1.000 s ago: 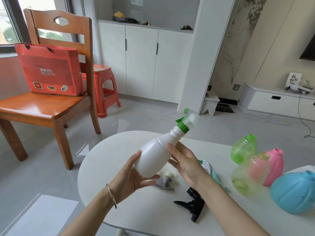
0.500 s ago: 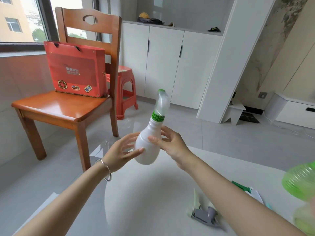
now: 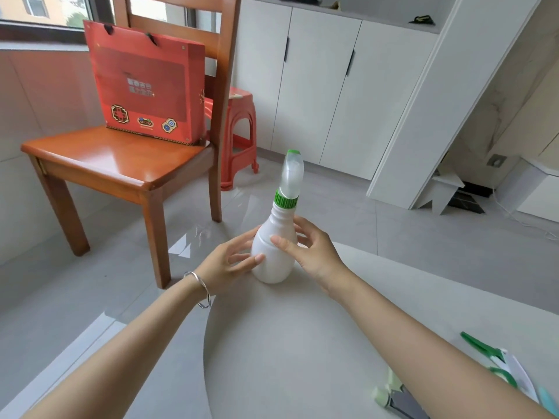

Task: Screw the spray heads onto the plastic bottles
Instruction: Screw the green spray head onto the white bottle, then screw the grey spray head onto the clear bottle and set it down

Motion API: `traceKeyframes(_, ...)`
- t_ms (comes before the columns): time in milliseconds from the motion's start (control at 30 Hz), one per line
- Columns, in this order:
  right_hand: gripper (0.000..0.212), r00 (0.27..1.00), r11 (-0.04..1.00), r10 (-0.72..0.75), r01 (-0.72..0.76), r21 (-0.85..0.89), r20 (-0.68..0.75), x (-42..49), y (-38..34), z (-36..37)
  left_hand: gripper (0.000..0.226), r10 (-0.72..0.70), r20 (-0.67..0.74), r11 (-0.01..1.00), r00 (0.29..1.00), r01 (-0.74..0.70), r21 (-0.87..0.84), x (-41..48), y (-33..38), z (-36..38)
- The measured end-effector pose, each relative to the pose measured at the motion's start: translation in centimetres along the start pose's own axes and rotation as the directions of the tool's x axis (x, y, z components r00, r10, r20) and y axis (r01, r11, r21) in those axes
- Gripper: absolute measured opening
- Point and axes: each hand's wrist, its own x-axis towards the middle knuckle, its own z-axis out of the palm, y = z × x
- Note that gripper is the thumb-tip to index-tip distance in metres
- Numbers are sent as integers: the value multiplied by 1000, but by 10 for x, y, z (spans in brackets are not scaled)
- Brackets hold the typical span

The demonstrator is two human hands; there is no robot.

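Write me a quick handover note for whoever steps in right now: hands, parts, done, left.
Left hand: open, fingertips touching the white bottle low on its side.
Right hand: open, fingers loosely around the bottle's other side, not clamped.
White bottle: upright near the table edge, green-collared spray head already on it.
Loose spray heads lie at the table's lower right, partly hidden.
Done: this bottle looks assembled; tightness cannot be judged.
Left: fit the loose heads; no other bottles are in view.
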Motion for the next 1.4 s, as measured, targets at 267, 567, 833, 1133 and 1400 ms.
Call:
traceKeyframes(267, 50, 998, 1000, -4, 3, -18, -70, 1, 4, 5, 55, 2, 2, 999, 1000, -2, 32, 3, -4, 0)
traceKeyframes(567, 74, 992, 999, 34, -32, 14, -122, -26, -15, -3, 56, -72, -254, 987, 965, 106, 123, -40, 8, -1)
traceKeyframes(833, 62, 983, 999, -32, 33, 1, -179, -102, -48, -76, 27, 20, -240, 980, 971, 28, 197, -87, 65, 44)
traceKeyframes(1133, 40, 920, 973, -199, 144, -181, -337, -215, -60, -214, 18, 138, -68, 966, 988, -119, 229, -71, 135, 150)
traceKeyframes(1400, 42, 802, 967, -242, 149, -209, -547, -290, -29, -309, 41, 140, 91, 973, 986, -154, 170, -43, 158, 271)
